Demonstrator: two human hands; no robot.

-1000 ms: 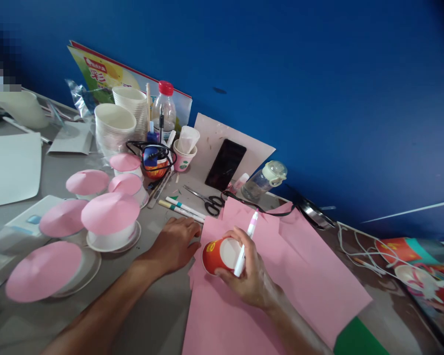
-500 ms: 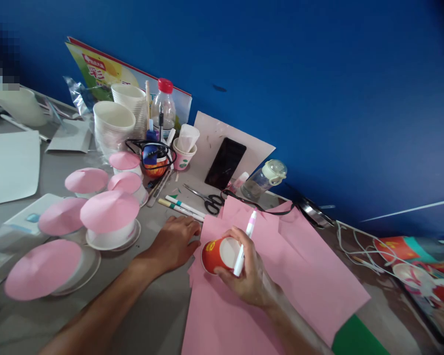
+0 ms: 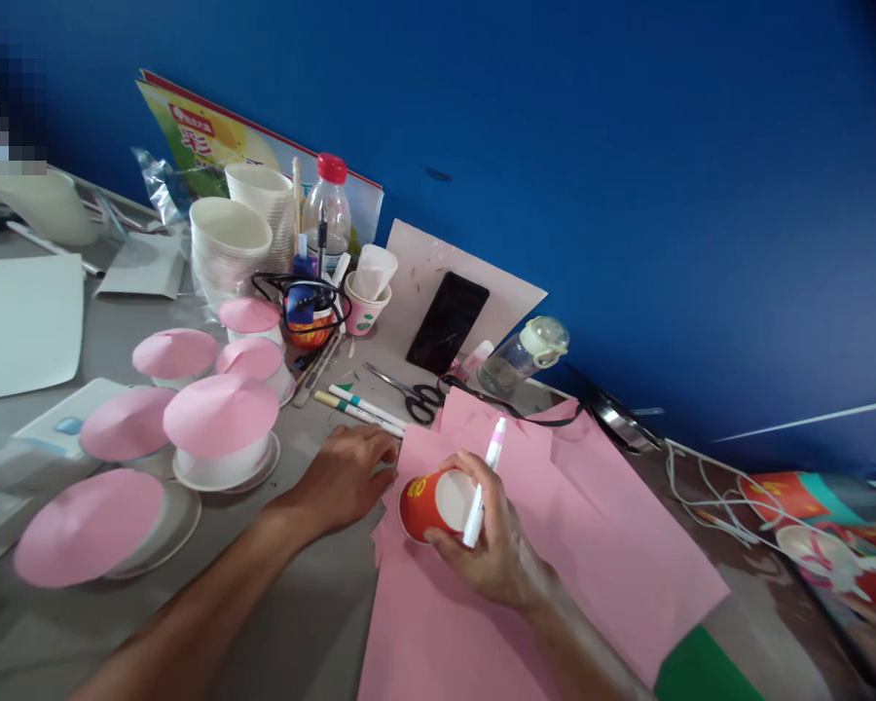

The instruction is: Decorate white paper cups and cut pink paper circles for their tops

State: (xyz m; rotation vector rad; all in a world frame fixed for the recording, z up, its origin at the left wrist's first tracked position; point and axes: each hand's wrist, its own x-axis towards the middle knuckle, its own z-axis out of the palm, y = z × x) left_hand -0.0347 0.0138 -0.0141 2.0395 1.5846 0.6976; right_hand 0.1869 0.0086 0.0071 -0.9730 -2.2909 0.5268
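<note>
My right hand (image 3: pixel 491 543) is closed round a red paper cup (image 3: pixel 429 504) with yellow lettering, tilted over the pink paper (image 3: pixel 438 613). A white marker (image 3: pixel 485 487) with a pink band is tucked in the same hand, lying across its fingers. At the paper's left edge, my left hand (image 3: pixel 351 467) rests on the grey table, fingers stretched out and holding nothing visible. Just beyond its fingertips are two markers (image 3: pixel 357 407) and black-handled scissors (image 3: pixel 415 394). Several white cups with pink paper cone tops (image 3: pixel 221 414) stand to the left.
Stacked white paper cups (image 3: pixel 232 243) and a red-capped bottle (image 3: pixel 328 209) stand at the back. A phone (image 3: pixel 448 323) leans upright near a clear water bottle (image 3: pixel 522 355). White cables (image 3: pixel 708 506) lie at the right, and green paper (image 3: pixel 705 667) at the front right. A blue wall (image 3: pixel 628 195) rises behind.
The view has shifted very slightly, moving the things at the left a little rightward in the picture. Both hands, the cup and the marker keep their positions.
</note>
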